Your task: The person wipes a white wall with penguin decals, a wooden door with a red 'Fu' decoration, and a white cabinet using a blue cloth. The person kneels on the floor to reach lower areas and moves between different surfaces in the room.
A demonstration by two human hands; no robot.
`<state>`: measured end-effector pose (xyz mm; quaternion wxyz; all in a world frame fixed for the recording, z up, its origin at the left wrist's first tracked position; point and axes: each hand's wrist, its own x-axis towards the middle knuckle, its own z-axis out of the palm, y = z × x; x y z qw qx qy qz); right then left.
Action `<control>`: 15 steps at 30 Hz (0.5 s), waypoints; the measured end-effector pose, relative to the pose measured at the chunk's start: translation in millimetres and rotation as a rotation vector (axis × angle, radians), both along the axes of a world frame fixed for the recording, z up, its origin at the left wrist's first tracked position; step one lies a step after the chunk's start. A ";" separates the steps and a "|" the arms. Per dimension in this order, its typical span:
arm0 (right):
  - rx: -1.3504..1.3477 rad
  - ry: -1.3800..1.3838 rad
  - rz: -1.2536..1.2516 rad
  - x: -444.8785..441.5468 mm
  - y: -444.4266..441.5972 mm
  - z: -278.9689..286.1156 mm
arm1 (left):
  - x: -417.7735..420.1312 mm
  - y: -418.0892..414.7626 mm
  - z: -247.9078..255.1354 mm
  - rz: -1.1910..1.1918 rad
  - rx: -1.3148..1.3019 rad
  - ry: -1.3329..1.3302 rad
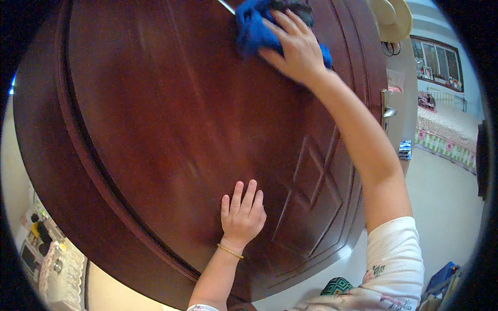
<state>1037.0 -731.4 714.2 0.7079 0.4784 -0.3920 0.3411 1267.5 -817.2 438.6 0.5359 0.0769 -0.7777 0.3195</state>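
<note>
A dark red-brown panelled wooden door (155,116) fills most of the view, with moulded edges and a raised diamond pattern at the lower right. My right hand (297,48) presses a crumpled blue cloth (253,33) against the upper part of the door; the hand looks slightly blurred. Some dark material shows at the cloth's top edge. Lower down, my left hand (244,217) rests flat on the door panel with its fingers apart and nothing in it. A yellowish bangle circles the left wrist.
A metal door handle (389,112) is at the door's right edge. Beyond it, a bed (447,124) stands below a window. A pale hat (393,19) hangs at the upper right. At the lower left is a lace-covered piece of furniture (64,272). Bags or cloths lie at the lower right.
</note>
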 end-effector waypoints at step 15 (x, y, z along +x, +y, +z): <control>0.009 -0.057 0.027 63.9 -19.6 3.0 | 17.2 -11.3 -15.1 -0.553 0.099 0.346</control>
